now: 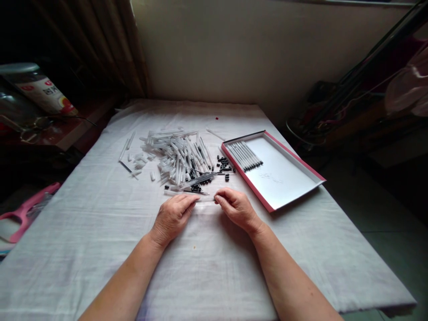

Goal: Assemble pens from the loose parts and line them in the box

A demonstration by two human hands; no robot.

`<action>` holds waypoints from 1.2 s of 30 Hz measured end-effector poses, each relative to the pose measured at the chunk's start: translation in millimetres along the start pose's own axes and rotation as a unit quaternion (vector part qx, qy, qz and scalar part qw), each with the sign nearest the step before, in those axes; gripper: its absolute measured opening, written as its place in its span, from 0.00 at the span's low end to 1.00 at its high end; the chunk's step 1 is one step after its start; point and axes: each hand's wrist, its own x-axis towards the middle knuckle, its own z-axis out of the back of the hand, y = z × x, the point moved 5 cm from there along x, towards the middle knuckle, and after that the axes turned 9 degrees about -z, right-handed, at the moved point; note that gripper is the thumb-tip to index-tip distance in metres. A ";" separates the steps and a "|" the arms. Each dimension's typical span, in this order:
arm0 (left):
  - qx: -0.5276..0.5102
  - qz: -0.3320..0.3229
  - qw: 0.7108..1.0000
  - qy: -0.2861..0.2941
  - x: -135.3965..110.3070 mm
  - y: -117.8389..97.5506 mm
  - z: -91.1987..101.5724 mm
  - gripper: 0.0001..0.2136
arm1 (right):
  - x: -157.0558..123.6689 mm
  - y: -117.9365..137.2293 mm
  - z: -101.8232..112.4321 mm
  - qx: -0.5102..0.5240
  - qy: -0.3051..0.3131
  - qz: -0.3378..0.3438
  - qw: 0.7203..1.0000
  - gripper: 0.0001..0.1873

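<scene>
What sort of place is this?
Probably a room in a home: brown pleated fabric curtain, rectangular table covered in white cloth, and a grey-lidded, white-labelled jar off to the left.

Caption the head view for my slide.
Both hands hold a clear tube near piled pen parts; pens lie side by side in a tray.

Both bare forearms (123, 272) angle inward from the near side; I can see the left hand (175, 215) and right hand (237, 208) near each other, fingers (222, 193) curled and pinching.
</scene>
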 end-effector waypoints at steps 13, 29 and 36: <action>-0.017 0.017 1.000 -0.010 1.4 -0.1 2.3 0.12 | 0.2 -5.4 -3.3 0.007 -0.002 -0.009 1.000 0.07; -0.025 0.024 0.999 0.002 1.9 -0.5 1.6 0.12 | 0.4 -5.0 -2.3 -0.022 0.012 -0.023 0.999 0.12; -0.024 0.036 0.999 0.012 2.2 0.3 2.2 0.12 | -0.7 0.3 0.3 -0.065 0.006 0.024 0.998 0.06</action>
